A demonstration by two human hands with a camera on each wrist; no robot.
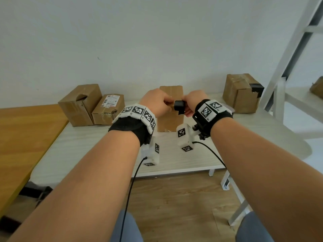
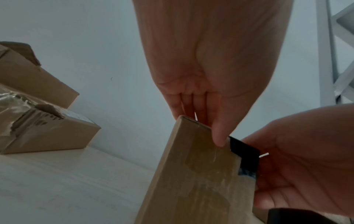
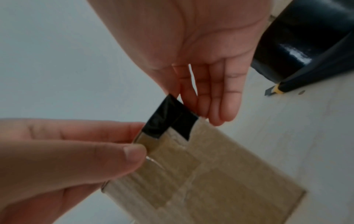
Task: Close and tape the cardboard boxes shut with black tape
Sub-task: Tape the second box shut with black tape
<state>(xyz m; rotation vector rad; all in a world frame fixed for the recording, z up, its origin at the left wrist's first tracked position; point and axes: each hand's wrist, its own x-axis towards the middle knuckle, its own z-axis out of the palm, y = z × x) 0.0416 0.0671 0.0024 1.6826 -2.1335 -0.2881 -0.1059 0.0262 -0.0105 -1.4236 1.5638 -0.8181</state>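
The box (image 1: 170,109) stands mid-table, at twelve o'clock from the person. The left hand (image 1: 157,102) pinches its top edge; the right hand (image 1: 193,102), fingers straight, presses the tape (image 1: 180,107) over it. Cardboard likely light, stiff — tippy, so brace the top.

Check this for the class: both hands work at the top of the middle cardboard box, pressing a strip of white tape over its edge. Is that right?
Not quite: the tape is black, not white, as the right wrist view shows. The rest stands: the left hand and the right hand both work at the top of the middle cardboard box, pressing the strip over its edge.
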